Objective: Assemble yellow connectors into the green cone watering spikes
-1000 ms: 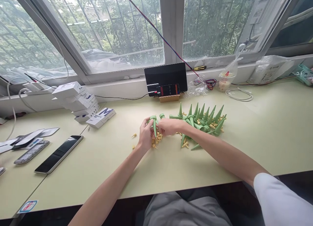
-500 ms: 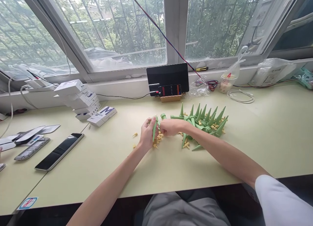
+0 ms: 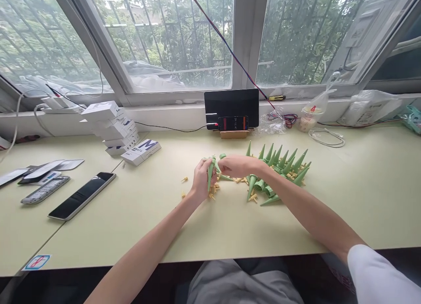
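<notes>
My left hand [image 3: 200, 177] is closed around a green plastic watering spike [image 3: 210, 176], its tapered point angled down. Right beside it, my right hand [image 3: 236, 165] is curled shut with the fingertips close to the left hand's green parts. What those fingers pinch, if anything, is hidden. A green cap-like end [image 3: 222, 156] shows just behind my right knuckles. Below the left hand lie small yellow valve pieces [image 3: 213, 192]. More green spikes [image 3: 288, 164] stand and lie in a cluster by my right forearm, with yellow pieces scattered among them.
A black tablet [image 3: 230, 103] leans at the window with a phone [image 3: 234, 123] in front. Leftward are stacked white boxes [image 3: 113, 127], a single box [image 3: 141, 152], a large phone [image 3: 83, 195] and an opened phone [image 3: 46, 190]. A bagged cup [image 3: 309, 117] and a coiled cable [image 3: 326, 138] stand back right.
The view has shifted slightly, so everything sits a little further right. My right hand has moved slightly right, away from the left. My left hand keeps its hold on the spike.
</notes>
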Demonstrator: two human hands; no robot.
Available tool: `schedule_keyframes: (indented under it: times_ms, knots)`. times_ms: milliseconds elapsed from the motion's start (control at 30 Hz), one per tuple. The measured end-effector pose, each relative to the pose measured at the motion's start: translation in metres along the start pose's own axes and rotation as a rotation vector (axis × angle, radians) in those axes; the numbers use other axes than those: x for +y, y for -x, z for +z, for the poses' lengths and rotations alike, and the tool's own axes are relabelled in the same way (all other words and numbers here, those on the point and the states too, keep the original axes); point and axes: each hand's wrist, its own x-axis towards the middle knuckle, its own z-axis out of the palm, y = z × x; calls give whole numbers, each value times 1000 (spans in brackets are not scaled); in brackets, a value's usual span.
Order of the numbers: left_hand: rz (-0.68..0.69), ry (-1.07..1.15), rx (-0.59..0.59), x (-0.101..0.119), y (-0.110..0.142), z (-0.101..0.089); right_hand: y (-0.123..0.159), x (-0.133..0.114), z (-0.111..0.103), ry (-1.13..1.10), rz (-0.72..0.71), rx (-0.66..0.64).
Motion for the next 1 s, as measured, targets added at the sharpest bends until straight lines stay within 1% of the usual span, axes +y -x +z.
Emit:
schedule_keyframes:
  times_ms: [133, 233, 400, 467, 533, 567, 633, 700, 767, 867, 1000]
  knots:
    - [22, 6, 4, -1, -1, -1, 5, 3, -6, -56, 11, 46]
    - [40, 1, -3, -4, -1, -1, 7, 2, -7, -76, 21, 94]
    - [27, 6, -14, -7, 0, 0, 8, -2, -4, -80, -18, 180]
    - [32, 3, -4, -7, 1, 0, 10, -4, -2, -90, -10, 211]
    - [49, -2, 13, -6, 0, 0, 13, -5, 2, -128, 9, 274]
    - [60, -3, 20, -6, 0, 0, 15, -5, 6, -158, 21, 323]
    - [75, -6, 17, -5, 1, 0, 19, -5, 18, -232, 30, 469]
    - [75, -10, -3, -5, 2, 1, 24, -4, 33, -271, 18, 648]
    - [68, -15, -29, -6, 3, 3, 28, -3, 50, -265, 1, 776]
    - [61, -21, -61, -9, 5, 4, 32, 0, 70, -254, -27, 874]
    - [58, -47, -66, -12, 6, 3, 33, 0, 83, -313, -12, 963]
